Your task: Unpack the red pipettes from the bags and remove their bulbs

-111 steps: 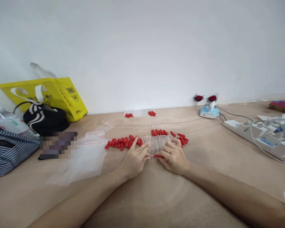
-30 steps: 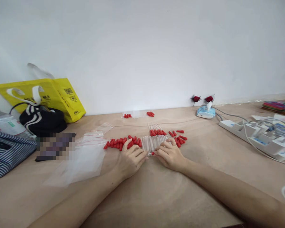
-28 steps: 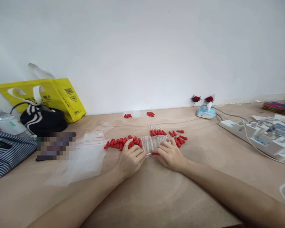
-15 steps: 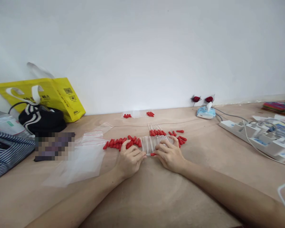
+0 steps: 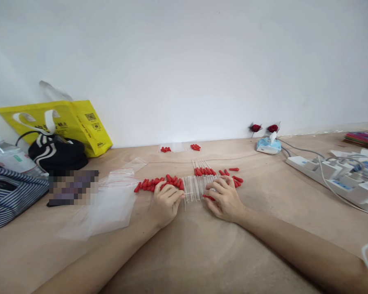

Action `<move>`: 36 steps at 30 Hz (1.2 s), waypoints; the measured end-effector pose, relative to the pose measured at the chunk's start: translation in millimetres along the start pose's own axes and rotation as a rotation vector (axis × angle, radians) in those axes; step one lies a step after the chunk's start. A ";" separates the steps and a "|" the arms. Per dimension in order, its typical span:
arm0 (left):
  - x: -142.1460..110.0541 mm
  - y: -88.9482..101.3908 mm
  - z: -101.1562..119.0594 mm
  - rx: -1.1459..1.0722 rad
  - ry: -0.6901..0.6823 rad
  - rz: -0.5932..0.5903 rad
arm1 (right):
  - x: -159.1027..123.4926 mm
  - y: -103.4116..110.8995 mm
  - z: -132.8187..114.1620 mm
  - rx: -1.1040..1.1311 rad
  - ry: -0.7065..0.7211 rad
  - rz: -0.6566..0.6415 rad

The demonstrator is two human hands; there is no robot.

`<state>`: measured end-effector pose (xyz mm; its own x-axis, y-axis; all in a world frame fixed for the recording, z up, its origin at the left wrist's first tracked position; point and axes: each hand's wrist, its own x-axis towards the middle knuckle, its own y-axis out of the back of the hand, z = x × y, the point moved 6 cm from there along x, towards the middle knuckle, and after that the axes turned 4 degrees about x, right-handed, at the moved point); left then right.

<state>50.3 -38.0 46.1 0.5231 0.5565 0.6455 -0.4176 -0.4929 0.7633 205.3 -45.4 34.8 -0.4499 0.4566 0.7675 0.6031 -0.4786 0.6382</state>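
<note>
My left hand (image 5: 167,202) pinches one thin glass dropper tube (image 5: 188,193), which points right over a row of clear tubes (image 5: 198,188). Between the thumb and fingers of my right hand (image 5: 223,200) is a red rubber bulb (image 5: 208,197). A gap separates this bulb from the tube in my left hand. Many loose red bulbs (image 5: 150,184) lie heaped behind and beside my left hand. Droppers with red bulbs fitted (image 5: 205,171) lie side by side behind the row. A few more red bulbs (image 5: 234,169) rest near my right fingers.
Clear plastic bags (image 5: 110,208) lie at left, near a striped pouch (image 5: 15,196), a black bag (image 5: 57,153) and a yellow bag (image 5: 93,130). Bagged red-bulb droppers (image 5: 178,147) lie by the wall. At right are a tissue pack (image 5: 268,145) and a power strip (image 5: 306,165) with cables.
The tube and the red bulb were almost end to end; now they are apart. My right hand has shifted slightly right with the bulb, and the tube in my left hand is a little higher.
</note>
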 end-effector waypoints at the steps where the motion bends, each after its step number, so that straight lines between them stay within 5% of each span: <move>1: 1.2 0.7 -1.6 -0.009 0.026 -0.008 | 0.9 1.3 2.0 -0.001 -0.017 0.007; 4: 10.2 1.4 -7.1 -0.067 0.111 -0.062 | 8.9 6.5 18.3 -0.035 -0.140 0.011; 8: 31.9 -7.6 -24.5 -0.277 0.360 -0.245 | 22.4 14.1 76.2 -0.103 -0.513 -0.073; 11: 44.5 -27.4 -36.7 -0.452 0.578 -0.468 | 17.6 14.1 129.8 -0.113 -0.899 -0.252; 13: 51.4 -40.9 -39.8 -0.488 0.656 -0.564 | 12.3 10.2 150.8 -0.087 -1.017 -0.395; 21: 66.8 -74.5 -33.9 -0.324 0.694 -0.647 | 1.9 5.6 158.0 -0.166 -1.095 -0.535; 28: 70.3 -71.8 -29.2 -0.212 0.639 -0.668 | 9.4 6.7 151.9 -0.235 -1.077 -0.508; 36: 69.9 -60.8 -30.3 -0.187 0.558 -0.566 | 30.0 -24.6 129.3 -0.109 -1.035 -0.526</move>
<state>89.7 51.2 45.6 0.2653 0.9633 0.0407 -0.3437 0.0550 0.9375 262.2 77.1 34.3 0.1551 0.9876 0.0232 0.4192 -0.0871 0.9037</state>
